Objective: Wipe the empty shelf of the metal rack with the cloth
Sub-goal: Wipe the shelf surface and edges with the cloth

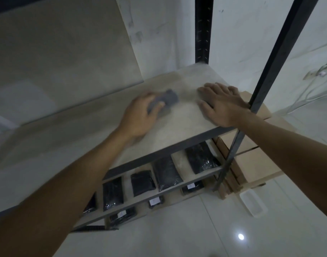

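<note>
1. shelf [179,130] of the metal rack [270,58] lies under both hands, pale and dusty.
2. right hand [222,105] rests flat near the front right post, fingers straight and spread.
3. left hand [140,117] holds the grey cloth [163,101] against the shelf, fingers curled round it.
4. black packets [167,174] sit on the lower shelves.

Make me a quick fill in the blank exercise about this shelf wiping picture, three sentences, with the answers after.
1. The left hand holds a grey ____ on the shelf.
2. The right hand lies ____ on the shelf, holding nothing.
3. The packets on the lower shelf are ____ in colour.

Answers: cloth; flat; black
</note>
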### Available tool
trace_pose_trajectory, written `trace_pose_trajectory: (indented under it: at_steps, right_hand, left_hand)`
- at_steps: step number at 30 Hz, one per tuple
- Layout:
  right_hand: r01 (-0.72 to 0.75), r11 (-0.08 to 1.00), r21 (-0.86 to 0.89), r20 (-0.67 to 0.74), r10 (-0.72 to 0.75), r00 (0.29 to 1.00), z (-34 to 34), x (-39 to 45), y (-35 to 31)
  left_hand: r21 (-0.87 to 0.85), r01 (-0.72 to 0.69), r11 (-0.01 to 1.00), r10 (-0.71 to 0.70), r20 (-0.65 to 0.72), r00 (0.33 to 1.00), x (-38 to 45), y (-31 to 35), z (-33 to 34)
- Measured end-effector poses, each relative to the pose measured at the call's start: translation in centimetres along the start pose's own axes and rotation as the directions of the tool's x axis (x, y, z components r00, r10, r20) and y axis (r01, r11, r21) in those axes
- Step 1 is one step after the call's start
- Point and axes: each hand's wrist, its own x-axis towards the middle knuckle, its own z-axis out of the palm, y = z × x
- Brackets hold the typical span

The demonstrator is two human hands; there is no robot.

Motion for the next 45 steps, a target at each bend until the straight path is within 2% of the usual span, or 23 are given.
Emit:
trace_pose_trajectory:
  at_steps: [1, 4, 7, 9, 11, 12, 13, 16, 17, 19, 21, 23, 25, 26, 27, 29, 32, 33, 36, 38, 41, 45]
  right_hand:
    - [0.003, 1.0, -0.008, -0.006, -0.003, 1.0, 0.0, 0.0, 0.1]
    - [0.015, 1.0, -0.017, -0.014, -0.015, 1.0, 0.1, 0.1, 0.4]
    - [0.01, 1.0, -0.027, -0.005, -0.01, 1.0, 0.0, 0.3, 0.4]
    - [-0.001, 1.0, -0.023, -0.001, 0.001, 1.0, -0.5, 0.4, 0.1]
    - [-0.005, 1.0, -0.009, 0.014, 0.005, 1.0, -1.5, 0.4, -0.2]
    - [0.002, 1.0, 0.016, 0.032, -0.003, 0.999, -2.1, 0.2, -0.4]
    - [0.016, 0.998, 0.06, 0.049, -0.019, 0.999, -2.7, -0.1, -0.7]
    - [0.016, 0.968, 0.251, 0.052, -0.03, 0.998, -4.9, -2.2, -2.0]
    - [0.018, 0.954, 0.299, 0.011, -0.022, 1.0, -5.6, -3.3, -2.4]
    - [0.036, 0.938, 0.345, -0.162, 0.022, 0.986, -7.0, -5.6, -3.0]
    - [0.021, 0.927, 0.374, -0.394, 0.138, 0.909, -8.6, -7.4, -2.7]
    - [-0.016, 0.895, 0.446, -0.56, 0.293, 0.775, -10.6, -7.9, -2.1]
    - [0.011, 0.817, 0.577, -0.641, 0.444, 0.627, -12.3, -7.2, -1.2]
    - [0.029, 0.77, 0.638, -0.636, 0.505, 0.583, -13.2, -6.5, -0.8]
    - [0.039, 0.716, 0.697, -0.602, 0.554, 0.574, -14.0, -5.5, -0.3]
    - [0.047, 0.632, 0.773, -0.512, 0.58, 0.634, -15.1, -3.4, 0.6]
    - [0.155, 0.539, 0.828, -0.438, 0.45, 0.778, -15.7, -0.7, 1.4]
    - [0.197, 0.509, 0.838, -0.438, 0.412, 0.799, -15.5, -0.1, 1.6]
    - [0.204, 0.448, 0.87, -0.411, 0.433, 0.802, -14.8, 0.7, 2.0]
    - [0.179, 0.41, 0.894, -0.368, 0.445, 0.817, -14.3, 0.7, 2.5]
    - [0.218, 0.352, 0.91, -0.356, 0.395, 0.847, -14.4, 0.8, 2.7]
    - [0.24, 0.313, 0.919, -0.352, 0.375, 0.858, -14.6, 0.7, 2.6]
  left_hand:
    - [0.036, 0.031, 0.999, -0.03, -0.035, 0.999, 1.0, -0.7, 0.1]
    - [0.12, 0.108, 0.987, -0.112, 0.022, 0.993, 0.8, -1.6, 2.5]
    - [0.188, 0.065, 0.98, -0.068, 0.01, 0.998, -2.0, 0.2, 3.3]
    - [0.156, -0.014, 0.988, -0.006, 0.121, 0.993, -4.7, 2.4, 3.2]
    - [0.05, -0.078, 0.996, 0.059, 0.304, 0.951, -7.3, 4.6, 2.8]
    - [-0.003, -0.084, 0.996, 0.08, 0.352, 0.933, -8.3, 5.2, 2.5]
    - [-0.049, -0.067, 0.997, 0.08, 0.336, 0.939, -8.8, 5.4, 1.9]
    - [-0.129, 0.038, 0.991, -0.025, 0.102, 0.994, -8.6, 4.9, -1.1]
    - [-0.138, 0.074, 0.988, -0.067, 0.051, 0.996, -8.5, 4.4, -2.1]
    - [-0.133, 0.121, 0.984, -0.121, 0.012, 0.993, -8.5, 3.6, -3.2]
    - [-0.122, 0.149, 0.981, -0.15, 0.002, 0.989, -8.4, 2.7, -3.4]
    - [-0.115, 0.183, 0.976, -0.185, -0.005, 0.983, -7.9, 2.0, -3.2]
    - [-0.116, 0.225, 0.967, -0.227, -0.007, 0.974, -7.2, 1.3, -2.8]
    - [-0.107, 0.24, 0.965, -0.242, -0.01, 0.97, -6.5, 0.8, -2.6]
    - [-0.092, 0.246, 0.965, -0.248, -0.015, 0.969, -5.8, 0.3, -2.4]
    - [-0.047, 0.268, 0.962, -0.27, -0.034, 0.962, -3.8, -0.8, -2.3]
    - [0.046, 0.35, 0.936, -0.344, -0.102, 0.933, -0.3, -2.7, -2.6]
    - [0.061, 0.379, 0.923, -0.369, -0.136, 0.919, 1.0, -3.5, -2.8]
    - [0.105, 0.46, 0.881, -0.435, -0.2, 0.878, 4.9, -5.6, -3.4]
    - [0.12, 0.498, 0.859, -0.471, -0.199, 0.86, 7.1, -6.6, -3.1]
    - [0.148, 0.516, 0.844, -0.488, -0.188, 0.853, 9.4, -7.1, -1.0]
    - [0.241, 0.606, 0.758, -0.539, -0.292, 0.79, 11.0, -6.6, 1.9]
